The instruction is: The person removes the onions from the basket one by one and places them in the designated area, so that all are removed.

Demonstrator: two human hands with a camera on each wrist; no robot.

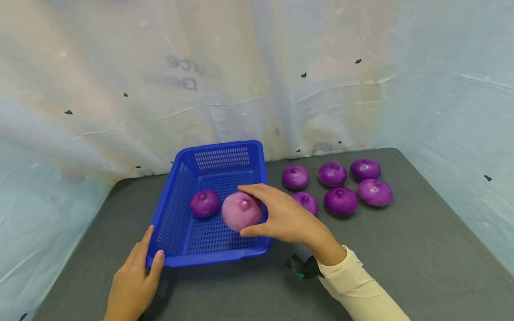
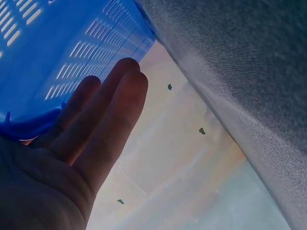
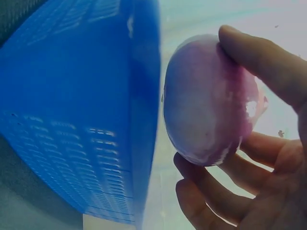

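A blue slotted basket (image 1: 182, 256) stands on the grey table. A dark purple onion (image 1: 205, 203) lies inside it. My right hand (image 1: 281, 216) holds a paler pink-purple onion (image 1: 241, 211) over the basket's right side, fingers and thumb curled round it; the right wrist view shows that onion (image 3: 206, 100) in my fingers (image 3: 261, 57) beside the basket wall (image 3: 96, 105). My left hand (image 1: 138, 272) rests with straight fingers against the basket's near left corner, seen in the left wrist view as fingers (image 2: 103, 115) on blue plastic (image 2: 62, 52).
Several purple onions lie on the table right of the basket, among them one (image 1: 295, 177) near the basket and one (image 1: 375, 192) farthest right. A pale plastic sheet (image 1: 257, 76) hangs behind and at both sides. The grey table (image 1: 421, 258) reaches the front.
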